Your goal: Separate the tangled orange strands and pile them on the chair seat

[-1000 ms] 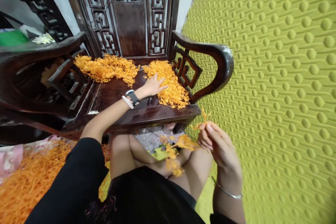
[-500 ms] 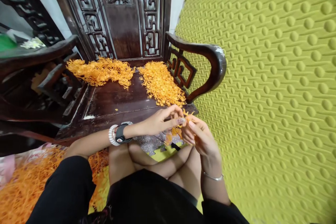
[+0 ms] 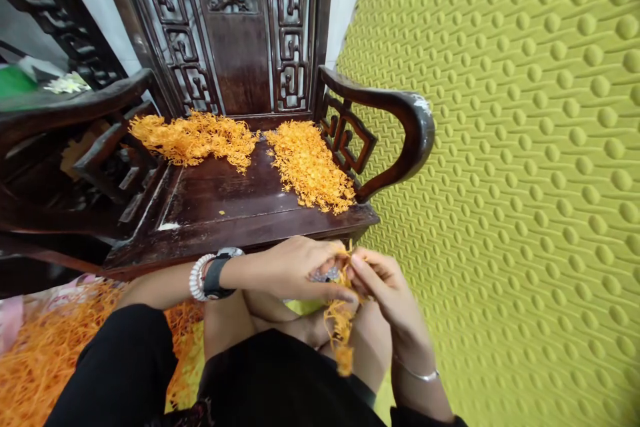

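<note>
Head view: the left hand [image 3: 293, 267] and right hand [image 3: 383, 280] meet above the lap, fingers [image 3: 345, 293] pinched shut on a clump of orange strands [image 3: 340, 320] hanging between them, just before the wooden chair [image 3: 225, 203] bearing two orange piles [image 3: 307, 163].

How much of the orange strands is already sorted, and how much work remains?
Looks done: two orange piles lie on the dark chair seat, a loose pile and a finer pile. In hand: the left hand and right hand pinch one hanging clump. Left: a large heap on the floor, seemingly most of it.
</note>
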A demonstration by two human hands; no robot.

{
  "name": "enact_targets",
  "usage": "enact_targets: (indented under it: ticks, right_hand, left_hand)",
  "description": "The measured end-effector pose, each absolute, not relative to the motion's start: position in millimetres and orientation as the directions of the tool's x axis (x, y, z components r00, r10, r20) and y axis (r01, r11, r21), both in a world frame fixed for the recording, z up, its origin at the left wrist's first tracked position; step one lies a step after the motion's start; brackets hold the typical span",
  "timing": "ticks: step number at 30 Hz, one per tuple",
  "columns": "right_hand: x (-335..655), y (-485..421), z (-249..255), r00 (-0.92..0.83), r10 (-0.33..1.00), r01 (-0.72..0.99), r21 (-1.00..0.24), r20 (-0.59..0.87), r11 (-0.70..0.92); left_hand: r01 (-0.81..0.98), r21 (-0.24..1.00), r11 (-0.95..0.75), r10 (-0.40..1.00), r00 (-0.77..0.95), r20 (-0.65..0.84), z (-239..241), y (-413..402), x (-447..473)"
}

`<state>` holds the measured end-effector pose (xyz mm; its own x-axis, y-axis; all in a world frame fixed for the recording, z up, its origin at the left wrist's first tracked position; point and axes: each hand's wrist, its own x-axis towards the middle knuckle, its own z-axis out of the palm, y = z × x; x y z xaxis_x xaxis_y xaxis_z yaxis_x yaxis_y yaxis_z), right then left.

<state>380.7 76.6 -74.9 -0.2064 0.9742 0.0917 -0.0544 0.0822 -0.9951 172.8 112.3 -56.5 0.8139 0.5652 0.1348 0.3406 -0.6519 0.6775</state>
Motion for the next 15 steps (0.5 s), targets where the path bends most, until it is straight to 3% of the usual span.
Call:
enact_targets:
  ticks: [3,5,7,9,12,15]
  right_hand:
    - [372,74,-83,-0.262,0.962,0.022,-0.996,0.080,0.089]
    - [376,73,-87,-0.237,0.967,0.021,-0.995,0.092,0.100]
    - [388,73,-87,-0.129,0.980,-0.098,-0.986,0.150,0.137]
    - [404,74,-81,0.096,0.971,-0.319,-0.917,0.219,0.239]
    - [425,80,-72,0.382,0.894,-0.491,-0.768,0.233,0.410]
    - [427,85,-72,0.302,0.935,-0.511,-0.797,0.184,0.322]
  left_hand:
    - [0.335,0.608,-0.720,0.505,0.854,0.128,-57,112,183]
    - [0.305,0.641,-0.704,0.469,0.878,0.097,-56,110,184]
    - [0.267,0.679,-0.683,0.437,0.895,0.088,-55,108,180]
    - [0.239,0.668,-0.705,0.413,0.904,0.112,-57,108,175]
    - [0.333,0.611,-0.718,0.513,0.847,0.142,-67,117,169]
    - [0.527,0.567,-0.633,0.705,0.694,0.142,-80,151,167]
